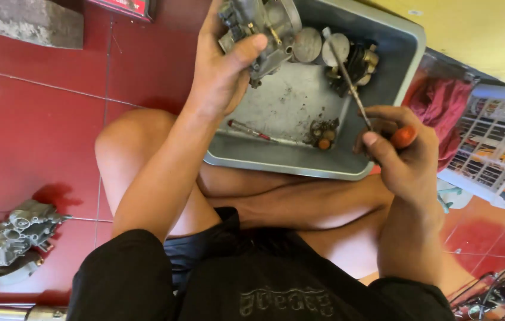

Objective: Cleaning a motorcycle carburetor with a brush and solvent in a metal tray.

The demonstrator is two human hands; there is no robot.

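Carburettor body (261, 30) clasped in my left hand (223, 71), held above the far end of the grey plastic tray (288, 163) resting on my crossed legs. My right hand (404, 157) grips a screwdriver (356, 95) by its orange handle, shaft angled up over the tray. Small metal parts (321, 135) lie inside; another carburettor casting (14, 235) sits on the red tiled floor (32, 137).

Red tiled floor (32, 137), grey metal engine part (14, 235) lying on it, white basket (496, 178) at right.
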